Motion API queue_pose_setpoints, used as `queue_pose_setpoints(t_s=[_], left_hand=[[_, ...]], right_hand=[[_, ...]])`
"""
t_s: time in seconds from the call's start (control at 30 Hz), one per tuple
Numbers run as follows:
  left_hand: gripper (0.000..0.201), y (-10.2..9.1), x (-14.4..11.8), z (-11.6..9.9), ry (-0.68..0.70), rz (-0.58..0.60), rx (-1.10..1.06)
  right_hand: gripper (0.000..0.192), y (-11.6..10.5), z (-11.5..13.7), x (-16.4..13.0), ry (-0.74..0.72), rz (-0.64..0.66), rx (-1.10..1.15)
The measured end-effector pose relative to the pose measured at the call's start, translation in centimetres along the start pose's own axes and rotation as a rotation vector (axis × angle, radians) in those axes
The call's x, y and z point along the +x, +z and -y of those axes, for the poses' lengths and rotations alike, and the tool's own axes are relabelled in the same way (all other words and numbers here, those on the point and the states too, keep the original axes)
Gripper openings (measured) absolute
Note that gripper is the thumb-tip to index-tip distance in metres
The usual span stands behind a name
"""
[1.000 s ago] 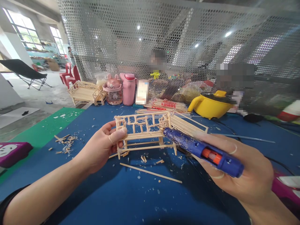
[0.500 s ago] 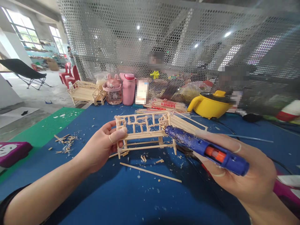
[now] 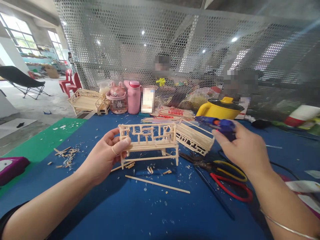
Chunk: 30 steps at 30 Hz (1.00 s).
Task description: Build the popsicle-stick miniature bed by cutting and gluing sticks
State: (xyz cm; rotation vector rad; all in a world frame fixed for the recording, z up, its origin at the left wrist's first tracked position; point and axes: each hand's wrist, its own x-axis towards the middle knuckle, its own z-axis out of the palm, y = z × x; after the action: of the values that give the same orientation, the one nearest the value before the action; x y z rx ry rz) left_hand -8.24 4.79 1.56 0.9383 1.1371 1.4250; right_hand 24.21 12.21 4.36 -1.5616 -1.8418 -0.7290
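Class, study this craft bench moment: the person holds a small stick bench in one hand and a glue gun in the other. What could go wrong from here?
1. The left hand pinches the stick bench by one end only; its thin joints might crack.
2. The right hand carries the glue gun over the table; its tip could drip or burn.
3. Scissors lie open under that arm, and the cord could snag them.

Both forearms are bare. The left hand (image 3: 105, 160) has a thin ring on one finger, with a bit of black sleeve (image 3: 3, 221) at the lower left of the frame. A slim silver bangle (image 3: 285, 226) sits on the right wrist, lower right.
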Motion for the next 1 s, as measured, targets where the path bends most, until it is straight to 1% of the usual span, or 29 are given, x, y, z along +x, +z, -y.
queue_pose_setpoints(t_s=[0.07, 0.13, 0.2, 0.23, 0.27, 0.33, 0.4, 0.43, 0.47, 0.5, 0.53, 0.6, 0.63, 0.67, 0.7, 0.73, 0.9, 1.0], left_hand=[[0.055, 0.0, 0.1, 0.2, 0.019, 0.001, 0.030], [0.056, 0.0, 0.2, 0.3, 0.027, -0.006, 0.048], [0.057, 0.1, 0.2, 0.4, 0.032, -0.011, 0.052], [0.057, 0.1, 0.2, 0.4, 0.035, -0.011, 0.049], [0.057, 0.1, 0.2, 0.4, 0.036, -0.011, 0.045], [0.057, 0.2, 0.2, 0.4, 0.036, -0.012, 0.038], [0.056, 0.1, 0.2, 0.4, 0.033, -0.012, 0.037], [0.055, 0.1, 0.2, 0.4, 0.034, -0.009, 0.036], [0.054, 0.1, 0.2, 0.4, 0.035, -0.004, 0.038], [0.053, 0.1, 0.2, 0.4, 0.035, 0.002, 0.040], [0.053, 0.1, 0.2, 0.4, 0.036, 0.004, 0.042], [0.052, 0.1, 0.1, 0.4, 0.038, 0.002, 0.048], [0.052, 0.1, 0.1, 0.4, 0.037, 0.000, 0.050], [0.052, 0.2, 0.1, 0.3, 0.036, -0.001, 0.051], [0.051, 0.2, 0.0, 0.3, 0.035, -0.001, 0.049], [0.051, 0.2, 0.0, 0.3, 0.034, 0.001, 0.047], [0.052, 0.1, 0.2, 0.4, 0.043, 0.004, 0.018], [0.052, 0.2, 0.2, 0.4, 0.049, 0.007, 0.013]], right_hand=[[0.041, 0.9, -0.3, 0.6, 0.000, 0.183, -0.105], [0.045, 1.9, -0.3, 1.0, 0.005, 0.323, -0.144], [0.044, 2.8, 0.0, 1.4, 0.016, 0.418, -0.152], [0.043, 3.1, 0.1, 1.6, 0.018, 0.440, -0.150], [0.043, 3.3, 0.3, 1.8, 0.014, 0.442, -0.147], [0.046, 3.2, 0.7, 2.0, -0.017, 0.371, -0.132], [0.047, 2.3, 1.5, 1.8, -0.083, 0.236, -0.078], [0.045, 1.6, 2.1, 1.5, -0.127, 0.189, -0.025], [0.039, 0.9, 2.7, 1.1, -0.174, 0.174, 0.051], [0.031, 0.2, 3.4, 0.7, -0.232, 0.233, 0.150], [0.024, -0.4, 4.1, 0.1, -0.295, 0.358, 0.250], [0.021, -1.3, 5.4, -1.1, -0.441, 0.669, 0.422], [0.022, -1.5, 6.0, -1.7, -0.487, 0.773, 0.474], [0.022, -1.6, 6.5, -2.3, -0.518, 0.841, 0.502], [0.022, -1.6, 6.9, -2.8, -0.526, 0.866, 0.510], [0.022, -1.5, 7.3, -3.2, -0.523, 0.864, 0.505], [0.021, -1.3, 9.3, -4.5, -0.506, 0.793, 0.480], [0.033, -1.2, 10.7, -5.3, -0.455, 0.747, 0.458]])
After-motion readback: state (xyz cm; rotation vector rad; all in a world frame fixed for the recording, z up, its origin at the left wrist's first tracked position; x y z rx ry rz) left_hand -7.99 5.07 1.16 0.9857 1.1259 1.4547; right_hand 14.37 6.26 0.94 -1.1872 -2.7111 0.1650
